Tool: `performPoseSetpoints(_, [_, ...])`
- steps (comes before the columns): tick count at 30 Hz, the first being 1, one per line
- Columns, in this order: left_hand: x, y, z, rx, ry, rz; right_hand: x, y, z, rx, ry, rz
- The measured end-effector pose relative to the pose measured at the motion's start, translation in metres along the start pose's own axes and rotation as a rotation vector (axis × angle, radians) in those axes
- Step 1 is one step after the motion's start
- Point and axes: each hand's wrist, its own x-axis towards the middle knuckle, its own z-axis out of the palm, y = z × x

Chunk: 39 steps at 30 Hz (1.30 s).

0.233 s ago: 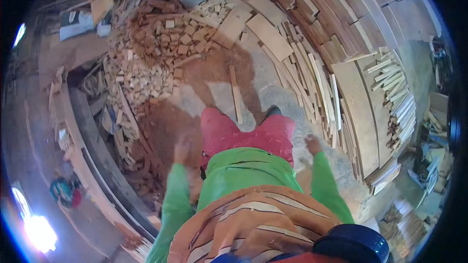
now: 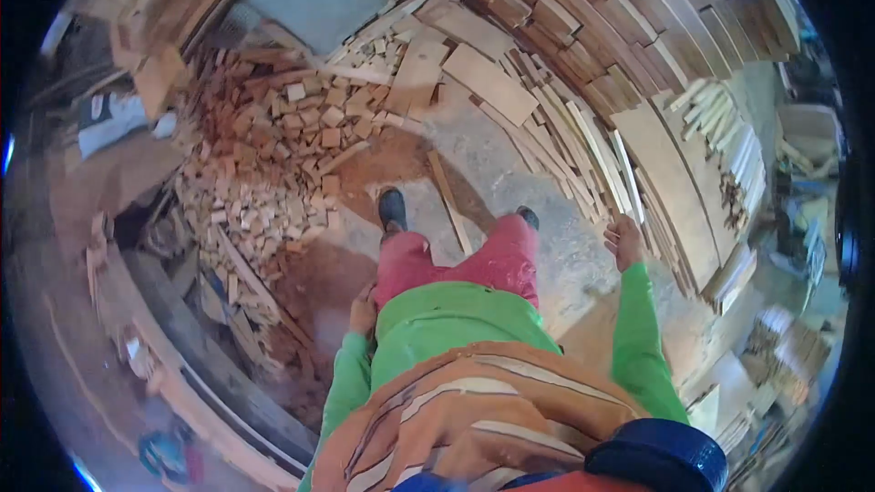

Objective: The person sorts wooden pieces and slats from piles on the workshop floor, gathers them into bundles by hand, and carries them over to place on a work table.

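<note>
Right hand [image 2: 624,242] nearer wood strips [image 2: 628,179]

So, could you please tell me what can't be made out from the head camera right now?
- Left hand, head view: fingers blurred beside the trousers; grip unclear.
- Right hand, head view: curled fingers hide the palm.
- Right shoe, head view: mostly hidden by the trousers.
- Teal object, head view: too blurred to name.

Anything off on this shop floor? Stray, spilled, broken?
One wood strip lies alone on the floor between the shoes, apart from the laid-out boards; possible trip hazard. Offcuts are heaped loosely, perhaps just scrap. No obvious breakage.
</note>
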Motion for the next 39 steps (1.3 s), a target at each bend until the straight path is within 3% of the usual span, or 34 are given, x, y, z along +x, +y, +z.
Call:
performPoseSetpoints(1, [0.021,0.000,-0.038,0.174,-0.029,0.011,0.003,0.007,-0.001,0.065,-0.048,-0.013])
performPoseSetpoints(3, [0.034,-0.029,-0.116,0.444,0.031,-0.055,0.036,0.107,-0.051,-0.213,0.141,-0.129])
performPoseSetpoints(4, [0.039,-0.049,-0.157,0.551,0.100,-0.118,-0.007,0.145,-0.039,-0.227,0.167,-0.106])
performPoseSetpoints(6, [0.040,-0.058,-0.230,0.525,0.397,0.127,-0.078,0.190,0.007,-0.599,-0.119,0.158])
performPoseSetpoints(8, [0.050,-0.056,-0.302,0.353,0.485,0.073,-0.153,0.185,0.106,-1.115,-0.471,0.228])
performPoseSetpoints(9, [0.056,-0.056,-0.332,0.274,0.460,-0.008,-0.179,0.180,0.134,-1.198,-0.558,0.235])
performPoseSetpoints(12, [0.062,-0.051,-0.363,0.186,0.398,-0.127,-0.158,0.219,0.112,-1.128,-0.559,0.011])
performPoseSetpoints(13, [0.064,-0.049,-0.358,0.244,0.350,-0.126,-0.147,0.243,0.110,-1.070,-0.570,-0.122])
performPoseSetpoints(15, [0.070,-0.048,-0.339,0.469,0.199,-0.097,-0.142,0.254,0.122,-0.876,-0.348,-0.151])
performPoseSetpoints(16, [0.075,-0.047,-0.323,0.623,0.098,-0.060,-0.140,0.247,0.126,-0.740,-0.131,-0.041])
performPoseSetpoints(18, [0.085,-0.033,-0.286,0.796,-0.056,0.013,-0.120,0.238,0.124,-0.246,-0.215,-0.019])
performPoseSetpoints(19, [0.095,-0.021,-0.266,0.789,-0.095,0.035,-0.124,0.230,0.131,-0.019,-0.068,0.034])
performPoseSetpoints(24, [0.145,0.071,-0.216,0.371,-0.296,0.036,-0.152,0.207,0.182,-0.437,0.240,-0.046])
performPoseSetpoints(25, [0.175,0.069,-0.216,0.456,-0.298,0.144,-0.154,0.208,0.187,-0.494,0.238,-0.056])
performPoseSetpoints(28, [0.235,0.097,-0.198,0.725,-0.212,0.294,-0.155,0.214,0.199,-0.666,0.164,-0.046])
performPoseSetpoints(31, [0.270,0.160,-0.169,0.525,-0.105,0.278,-0.128,0.200,0.203,-0.849,0.013,-0.021])
performPoseSetpoints(32, [0.264,0.198,-0.150,0.377,-0.031,0.036,-0.110,0.192,0.202,-0.915,-0.040,-0.030])
performPoseSetpoints(34, [0.270,0.225,-0.118,0.168,-0.055,0.068,-0.062,0.171,0.192,-1.079,-0.147,-0.081])
performPoseSetpoints(37, [0.266,0.265,-0.071,0.345,-0.040,0.128,0.053,0.157,0.140,-1.539,-0.408,-0.459])
performPoseSetpoints(39, [0.296,0.230,-0.062,0.371,-0.146,0.121,0.118,0.138,0.118,-1.856,-0.635,-0.769])
